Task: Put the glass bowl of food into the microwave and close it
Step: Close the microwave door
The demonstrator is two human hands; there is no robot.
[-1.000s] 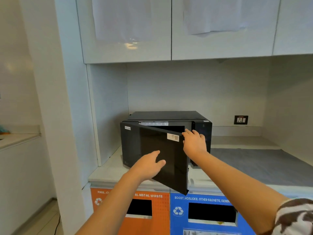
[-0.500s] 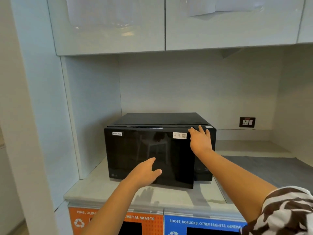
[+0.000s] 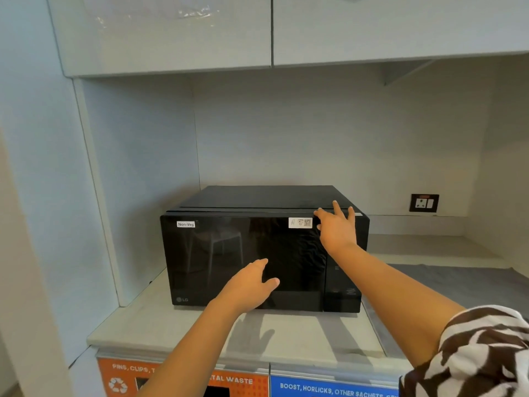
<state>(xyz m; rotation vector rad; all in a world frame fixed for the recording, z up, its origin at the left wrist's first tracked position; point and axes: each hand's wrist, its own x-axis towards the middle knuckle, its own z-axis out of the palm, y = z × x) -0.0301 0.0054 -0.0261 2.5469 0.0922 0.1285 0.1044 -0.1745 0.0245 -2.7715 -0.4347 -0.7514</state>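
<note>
A black microwave (image 3: 217, 259) stands on the pale counter (image 3: 177, 328) in an alcove, its dark door flush with the front. My right hand (image 3: 337, 230) rests flat against the door's upper right corner, fingers spread, holding nothing. My left hand (image 3: 249, 285) hovers in front of the lower middle of the door, fingers apart and empty. The glass bowl of food is hidden; nothing shows through the dark door.
White wall cabinets (image 3: 269, 30) hang above the alcove. A wall socket (image 3: 423, 202) sits at the back right. A grey mat (image 3: 458, 285) covers the counter to the right of the microwave. Orange (image 3: 177, 379) and blue (image 3: 332, 388) recycling bin fronts lie under the counter edge.
The microwave door swung from half open to flush with the front under my right hand. The view moved closer to the microwave.
</note>
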